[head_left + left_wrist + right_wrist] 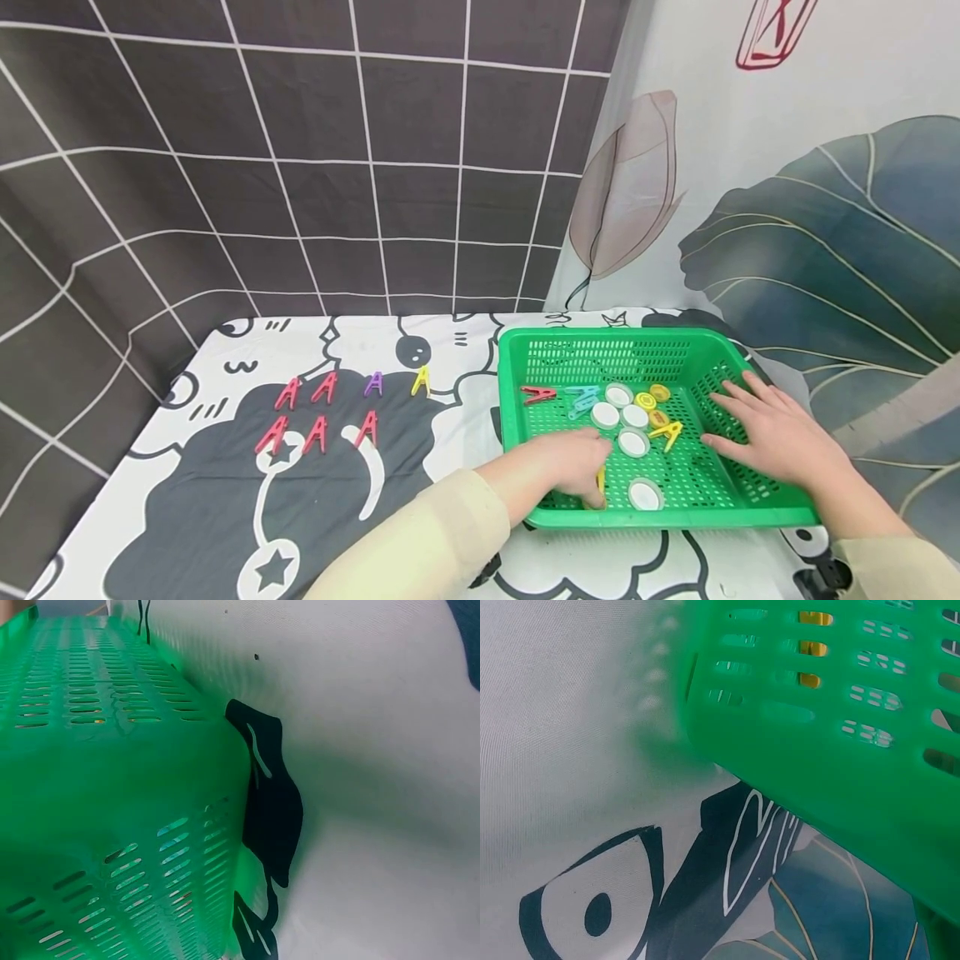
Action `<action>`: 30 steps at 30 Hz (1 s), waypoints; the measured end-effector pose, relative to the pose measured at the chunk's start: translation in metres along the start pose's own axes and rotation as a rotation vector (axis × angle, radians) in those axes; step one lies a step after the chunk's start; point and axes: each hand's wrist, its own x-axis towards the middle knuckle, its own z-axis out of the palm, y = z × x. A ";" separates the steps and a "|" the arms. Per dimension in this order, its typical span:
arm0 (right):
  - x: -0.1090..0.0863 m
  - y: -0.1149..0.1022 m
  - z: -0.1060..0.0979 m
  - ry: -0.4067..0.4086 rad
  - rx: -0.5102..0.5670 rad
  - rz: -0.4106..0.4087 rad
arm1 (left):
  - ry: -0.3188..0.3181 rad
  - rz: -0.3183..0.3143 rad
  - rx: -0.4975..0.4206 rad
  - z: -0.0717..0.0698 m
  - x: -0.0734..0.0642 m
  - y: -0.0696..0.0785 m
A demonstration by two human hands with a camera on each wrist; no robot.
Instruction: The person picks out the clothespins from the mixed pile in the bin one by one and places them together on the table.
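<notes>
In the head view my left hand (573, 462) reaches into the green basket (517, 367) at its near left. Its fingers pinch a yellow clothespin (601, 478), mostly hidden by the hand. My right hand (780, 429) lies with spread fingers over the basket's right wall. Between the hands are a yellow clothespin (667, 434), several white round caps (633, 442) and a few round yellow pieces (644, 402). Farther left in the basket lie a red clothespin (538, 394) and light blue clothespins (582, 400). Both wrist views show the basket's outside, without the hands.
Left of the basket, on the patterned cloth (187, 492), several red clothespins (316, 434) lie in two rows. The back row also has a purple clothespin (373, 384) and a yellow clothespin (422, 381). A dark checked curtain (315, 100) hangs behind.
</notes>
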 end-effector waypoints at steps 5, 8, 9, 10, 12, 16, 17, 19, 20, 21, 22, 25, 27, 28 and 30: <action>0.000 0.000 -0.001 -0.010 0.007 0.005 | 0.054 0.086 -0.085 -0.001 0.001 -0.003; 0.000 0.000 -0.002 -0.009 0.009 0.001 | 0.092 0.145 -0.133 -0.004 0.001 -0.005; 0.000 -0.001 -0.002 -0.009 0.009 0.000 | 0.104 0.159 -0.148 -0.005 0.001 -0.006; 0.000 -0.001 -0.002 -0.009 0.009 -0.001 | 0.113 0.171 -0.165 -0.006 0.001 -0.006; 0.000 -0.001 -0.002 -0.008 0.006 -0.002 | 0.128 0.185 -0.193 -0.007 0.000 -0.007; 0.000 -0.001 -0.002 -0.010 0.002 0.002 | 0.153 0.199 -0.238 -0.009 -0.002 -0.008; 0.001 -0.001 -0.002 -0.012 0.002 0.003 | 0.159 0.200 -0.248 -0.009 -0.003 -0.008; 0.001 -0.001 -0.002 -0.014 0.002 0.006 | 0.173 0.209 -0.268 -0.010 -0.004 -0.008; 0.001 -0.001 -0.002 -0.014 0.001 0.007 | 0.181 0.216 -0.276 -0.010 -0.004 -0.009; 0.001 -0.001 -0.002 -0.016 0.000 0.008 | 0.188 0.223 -0.288 -0.010 -0.005 -0.009; 0.001 -0.001 -0.002 -0.016 0.000 0.010 | 0.195 0.231 -0.301 -0.011 -0.005 -0.009; 0.001 -0.001 -0.002 -0.013 -0.003 0.011 | 0.223 0.254 -0.349 -0.011 -0.006 -0.010; 0.001 -0.002 -0.002 -0.012 -0.001 0.011 | 0.246 0.262 -0.396 -0.012 -0.007 -0.011; 0.001 -0.002 -0.002 -0.012 -0.001 0.011 | 0.261 0.264 -0.418 -0.013 -0.007 -0.011; 0.000 -0.002 -0.002 -0.012 0.001 0.010 | 0.295 0.269 -0.456 -0.014 -0.008 -0.012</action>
